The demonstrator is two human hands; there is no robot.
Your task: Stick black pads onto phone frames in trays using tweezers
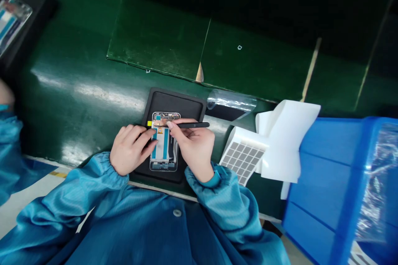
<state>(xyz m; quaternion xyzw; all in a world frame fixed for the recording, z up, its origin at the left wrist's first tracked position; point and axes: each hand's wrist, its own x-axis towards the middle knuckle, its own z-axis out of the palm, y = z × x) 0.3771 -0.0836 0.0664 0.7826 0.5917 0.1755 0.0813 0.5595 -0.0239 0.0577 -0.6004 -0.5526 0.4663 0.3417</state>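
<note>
An opened smartphone [162, 149] lies on a black tray [192, 109], its battery with blue strips and its circuit board exposed. My left hand [130, 147] is at the phone's left side, its curled fingers and thumb holding that edge. Pinched in my right hand [197, 145] is a slim black pair of tweezers [195, 125], pointing left over the upper part of the phone. My fingers hide its tip. A small yellow tab [149, 124] sticks out from the phone's upper left edge.
To the right lie a clear film piece [231, 101], a sheet of grey square stickers [242, 155] and white backing paper [282, 140]. A blue bin [326, 165] stands at far right. Another opened phone [12, 18] lies at upper left, near a co-worker's sleeve [9, 145].
</note>
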